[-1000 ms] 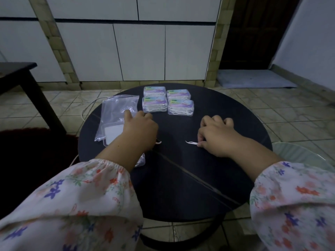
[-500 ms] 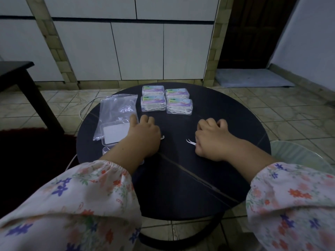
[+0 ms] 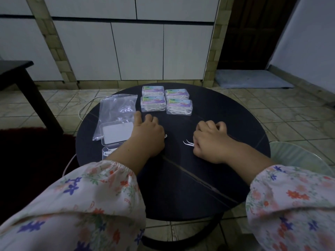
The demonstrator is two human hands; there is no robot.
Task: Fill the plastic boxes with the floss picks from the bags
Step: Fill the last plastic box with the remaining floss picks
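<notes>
Floss picks (image 3: pixel 188 143) pinched in right hand (image 3: pixel 210 140) fingers, tips protruding left.

A: Where is the camera mounted?
B: On the person's head, a single wide-angle unit. It faces forward and down over the round desk (image 3: pixel 181 187).

A: How close is it?
B: Near. Both sleeves fill the lower corners, the left hand (image 3: pixel 147 136) and right hand (image 3: pixel 211 142) sit mid-frame, and the desk's far edge, floor tiles and wall panels occupy the upper half.

A: Is there a second view?
B: No. Only one view is supplied.
</notes>
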